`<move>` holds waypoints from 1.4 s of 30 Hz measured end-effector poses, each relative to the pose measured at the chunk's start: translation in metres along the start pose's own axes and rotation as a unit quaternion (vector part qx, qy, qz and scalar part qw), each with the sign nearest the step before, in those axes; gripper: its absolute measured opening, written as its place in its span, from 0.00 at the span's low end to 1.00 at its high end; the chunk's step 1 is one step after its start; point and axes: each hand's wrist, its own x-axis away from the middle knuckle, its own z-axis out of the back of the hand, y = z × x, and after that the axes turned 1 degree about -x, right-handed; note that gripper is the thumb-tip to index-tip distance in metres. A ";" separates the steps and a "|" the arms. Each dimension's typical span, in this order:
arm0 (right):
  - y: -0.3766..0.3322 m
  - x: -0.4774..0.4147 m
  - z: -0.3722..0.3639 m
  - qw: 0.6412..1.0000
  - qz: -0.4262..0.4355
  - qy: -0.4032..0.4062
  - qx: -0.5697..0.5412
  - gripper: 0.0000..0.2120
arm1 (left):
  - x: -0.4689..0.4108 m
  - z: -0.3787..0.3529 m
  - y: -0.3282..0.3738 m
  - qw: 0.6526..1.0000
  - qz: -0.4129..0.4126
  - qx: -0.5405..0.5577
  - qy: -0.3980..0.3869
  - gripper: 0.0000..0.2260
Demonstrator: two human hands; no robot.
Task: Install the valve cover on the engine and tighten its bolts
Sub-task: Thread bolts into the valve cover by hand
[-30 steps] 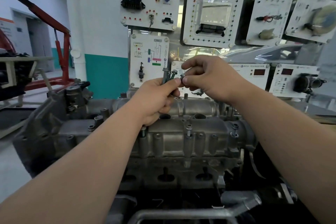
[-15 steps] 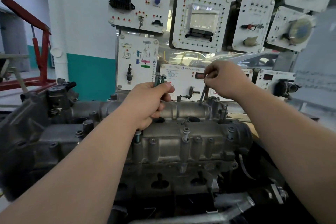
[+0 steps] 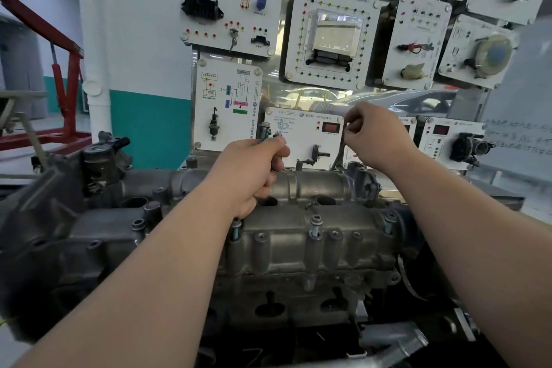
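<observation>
White panels [image 3: 231, 9] | cast-metal valve cover [image 3: 298, 251] | left hand [image 3: 248, 170] grips flanged bolts [image 3: 265, 132] | right hand [image 3: 379, 137] pinches slim bolt [image 3: 339, 154]

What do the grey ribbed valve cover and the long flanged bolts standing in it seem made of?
The grey ribbed valve cover looks like cast aluminium: dull, grainy silver-grey, rounded moulded bosses. The long flanged bolts look like plated steel: smoother, brighter heads; the bluish shank tint may be a coating.

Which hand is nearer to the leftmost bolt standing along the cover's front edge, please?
Left. The left hand is just above the bolt; the right hand is over the far right of the cover.
</observation>
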 end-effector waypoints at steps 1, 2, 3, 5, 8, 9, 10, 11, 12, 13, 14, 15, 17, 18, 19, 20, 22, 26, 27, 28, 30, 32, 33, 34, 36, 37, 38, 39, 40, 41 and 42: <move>0.001 0.000 0.000 1.000 -0.001 0.002 0.002 0.12 | 0.000 0.000 0.000 1.000 0.001 0.000 0.000 0.10; 0.002 0.000 0.001 1.000 -0.002 0.005 0.001 0.11 | 0.000 0.000 0.000 1.000 0.001 -0.001 -0.001 0.10; 0.003 0.001 0.001 1.000 -0.003 0.008 -0.001 0.11 | 0.000 -0.001 0.000 1.000 0.001 -0.001 -0.002 0.10; 0.001 0.003 0.001 1.000 0.006 0.006 0.003 0.11 | 0.000 -0.001 0.000 1.000 0.002 -0.003 -0.002 0.10; -0.009 0.006 0.001 0.999 0.048 -0.018 0.014 0.12 | 0.000 -0.001 0.000 1.000 0.001 -0.007 -0.001 0.10; -0.014 0.007 -0.001 0.997 0.068 -0.030 0.016 0.12 | 0.000 -0.001 0.000 1.000 0.001 -0.007 0.000 0.10; -0.018 0.009 -0.003 0.995 0.087 -0.042 0.018 0.12 | 0.001 -0.001 0.000 1.000 0.001 -0.008 0.001 0.10; -0.021 0.010 -0.006 0.993 0.101 -0.053 0.019 0.12 | 0.001 -0.001 0.000 1.000 0.000 -0.008 0.002 0.10; -0.023 0.011 -0.009 0.992 0.109 -0.059 0.015 0.12 | 0.002 -0.001 0.001 1.000 0.000 -0.008 0.003 0.10; -0.024 0.011 -0.011 0.992 0.109 -0.060 0.007 0.13 | 0.002 -0.001 0.001 1.000 -0.001 -0.008 0.004 0.10; -0.023 0.011 -0.012 0.993 0.100 -0.056 -0.001 0.13 | 0.002 -0.001 0.001 1.000 0.000 -0.008 0.005 0.10; -0.020 0.010 -0.013 0.995 0.084 -0.050 -0.001 0.13 | 0.003 -0.001 0.001 1.000 0.000 -0.008 0.006 0.10; -0.014 0.007 -0.012 0.997 0.038 -0.053 0.028 0.13 | 0.003 -0.001 0.001 1.000 0.001 -0.010 0.006 0.10; -0.011 0.006 -0.012 0.997 0.018 -0.066 0.047 0.14 | 0.003 -0.001 0.001 1.000 0.001 -0.010 0.006 0.10; -0.009 0.006 -0.012 0.994 0.008 -0.086 0.066 0.14 | 0.003 -0.001 0.001 1.000 0.001 -0.010 0.006 0.09; -0.009 0.006 -0.012 0.990 0.010 -0.112 0.088 0.14 | 0.003 -0.001 0.001 1.000 0.000 -0.012 0.006 0.09; -0.009 0.009 -0.014 0.978 0.024 -0.163 0.128 0.15 | 0.003 -0.002 0.001 1.000 -0.003 -0.016 0.007 0.10; -0.010 0.005 -0.011 0.974 0.028 -0.183 0.127 0.16 | 0.004 -0.002 0.001 1.000 -0.005 -0.014 0.010 0.09; -0.009 0.003 -0.010 0.972 0.032 -0.190 0.131 0.16 | 0.004 -0.002 0.002 1.000 -0.005 -0.013 0.009 0.09; -0.010 0.001 -0.010 0.969 0.036 -0.200 0.140 0.15 | 0.005 -0.002 0.002 1.000 -0.004 -0.013 0.009 0.09; -0.011 0.000 -0.011 0.961 0.039 -0.214 0.170 0.14 | 0.005 -0.002 0.001 1.000 -0.003 -0.017 0.008 0.09; -0.013 -0.002 -0.013 0.952 0.044 -0.213 0.213 0.12 | 0.004 -0.002 0.002 1.000 -0.003 -0.023 0.008 0.09; -0.014 -0.003 -0.015 0.947 0.043 -0.218 0.233 0.11 | 0.004 -0.002 0.002 1.000 -0.001 -0.024 0.009 0.09; -0.016 -0.003 -0.016 0.942 0.040 -0.224 0.247 0.10 | 0.004 -0.001 0.002 1.000 -0.001 -0.024 0.011 0.09; -0.018 -0.005 -0.018 0.936 0.034 -0.223 0.271 0.08 | 0.004 -0.002 0.002 1.000 -0.003 -0.022 0.011 0.10; -0.020 -0.005 -0.017 0.933 0.033 -0.219 0.284 0.09 | 0.004 -0.002 0.002 1.000 -0.003 -0.022 0.011 0.10; -0.023 -0.006 -0.016 0.930 0.034 -0.219 0.293 0.09 | 0.005 -0.002 0.002 1.000 -0.002 -0.020 0.012 0.10; -0.024 -0.006 -0.015 0.928 0.037 -0.225 0.294 0.08 | 0.005 -0.002 0.003 1.000 0.002 -0.016 0.015 0.10; -0.026 -0.007 -0.014 0.926 0.038 -0.237 0.291 0.10 | 0.005 -0.003 0.004 1.000 0.006 -0.012 0.019 0.10; -0.027 -0.006 -0.014 0.924 0.038 -0.249 0.289 0.12 | 0.005 -0.003 0.004 1.000 0.010 -0.007 0.023 0.10; -0.028 -0.005 -0.014 0.921 0.036 -0.254 0.292 0.12 | 0.005 -0.003 0.004 1.000 0.014 -0.004 0.025 0.10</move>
